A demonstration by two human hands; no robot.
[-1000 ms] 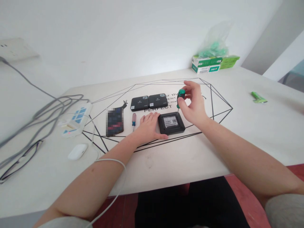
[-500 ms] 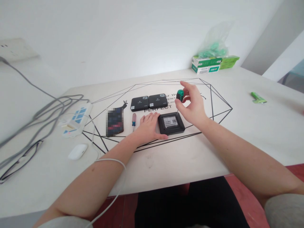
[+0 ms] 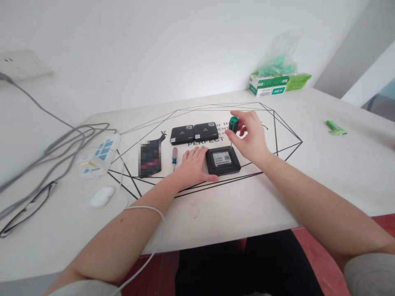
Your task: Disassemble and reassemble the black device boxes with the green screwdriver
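Note:
A flat black square box [image 3: 222,167] with a white label on its upper face lies in front of me. My right hand [image 3: 249,133] has its thumb and fingers closed round the green-and-black handle of a screwdriver [image 3: 233,124]. The screwdriver stands nearly upright, its thin shaft reaching down to the box's far right corner; the tip is too small to make out. My left hand [image 3: 195,164] lies flat against the box's left side, fingers stretched out and thumb along the near edge. Left of it lies a second screwdriver [image 3: 174,156] with a pinkish handle and blue collar.
Two black boxes [image 3: 194,132] lie side by side behind my left hand. A pixelated dark item [image 3: 149,158], a white case [image 3: 102,196], a power strip [image 3: 106,150], cables and glasses [image 3: 27,209] are leftward. Green boxes [image 3: 268,84] and a green wrapper [image 3: 336,128] are rightward.
My right index finger has shifted slightly left and down beside the screwdriver's handle end. The left hand and the box stay where they were.

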